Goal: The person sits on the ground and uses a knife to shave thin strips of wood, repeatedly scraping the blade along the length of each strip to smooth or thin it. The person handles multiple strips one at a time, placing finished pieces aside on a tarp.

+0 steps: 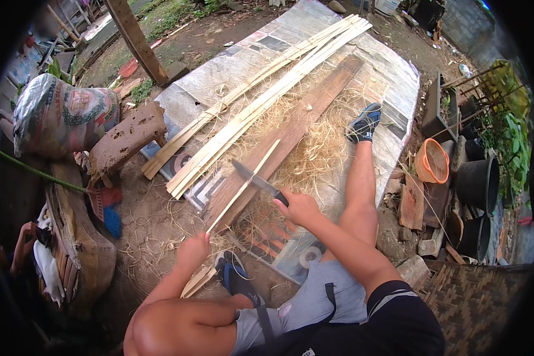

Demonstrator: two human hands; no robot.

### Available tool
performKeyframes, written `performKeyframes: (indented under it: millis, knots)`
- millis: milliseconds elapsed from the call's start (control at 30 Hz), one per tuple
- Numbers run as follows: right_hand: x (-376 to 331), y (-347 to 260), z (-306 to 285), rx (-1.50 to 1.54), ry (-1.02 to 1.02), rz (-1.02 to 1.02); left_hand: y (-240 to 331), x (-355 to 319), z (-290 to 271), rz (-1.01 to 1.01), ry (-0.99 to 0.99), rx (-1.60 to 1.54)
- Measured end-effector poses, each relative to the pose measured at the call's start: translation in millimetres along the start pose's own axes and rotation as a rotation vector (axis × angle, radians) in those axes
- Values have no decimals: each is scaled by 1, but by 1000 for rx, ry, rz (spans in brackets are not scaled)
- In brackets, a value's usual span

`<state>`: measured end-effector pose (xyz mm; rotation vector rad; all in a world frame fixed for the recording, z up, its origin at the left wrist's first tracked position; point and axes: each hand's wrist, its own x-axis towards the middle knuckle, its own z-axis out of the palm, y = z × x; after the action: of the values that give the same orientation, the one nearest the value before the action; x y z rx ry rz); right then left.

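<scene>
My left hand [193, 250] is closed on the near end of a thin, pale bamboo strip [238, 191]. The strip slants away from me over a long dark wooden board [305, 121]. In my right hand [298, 207] is a knife [256, 179] with a black handle, my fingers wrapped round it. Its blade lies across the strip, pointing to the upper left. Beyond the board, to its left, two bundles of long pale strips [261, 107] lie side by side. Curly shavings [320, 148] are heaped along the board's right side.
A printed sheet [391, 65] covers the ground under the work. To the left stand a stuffed sack [65, 115] and a carved wooden bench [80, 237]. An orange bucket [431, 161] and black pots [480, 184] line the right. My sandalled foot [365, 123] rests beside the shavings.
</scene>
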<state>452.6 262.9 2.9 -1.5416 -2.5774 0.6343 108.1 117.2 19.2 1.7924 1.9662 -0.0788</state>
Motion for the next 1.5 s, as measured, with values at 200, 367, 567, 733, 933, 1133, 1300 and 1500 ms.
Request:
performKeyframes:
  millis: [200, 367, 567, 733, 933, 1133, 1300, 1500]
  knots:
    - [31, 68, -31, -3, 122, 291, -7, -15, 0, -22, -32, -5]
    - [23, 29, -11, 2, 96, 118, -6, -11, -8, -46, -61, -5]
    - [27, 28, -16, 176, 37, 309, -12, -13, 7, -6, -38, -140]
    - [-22, -62, 7, 64, -154, -206, -10, -8, 13, 33, -38, -251]
    - [42, 80, -27, 141, 168, 494, -32, -29, 13, -9, -87, -345]
    - [-15, -38, -5, 43, -200, -154, -56, -8, 20, -251, -405, -737]
    - [22, 41, -4, 127, 50, 263, -55, -22, 10, -295, -407, -868]
    - [0, 21, -1, 24, -6, -52, -69, -27, 5, -348, -459, -922]
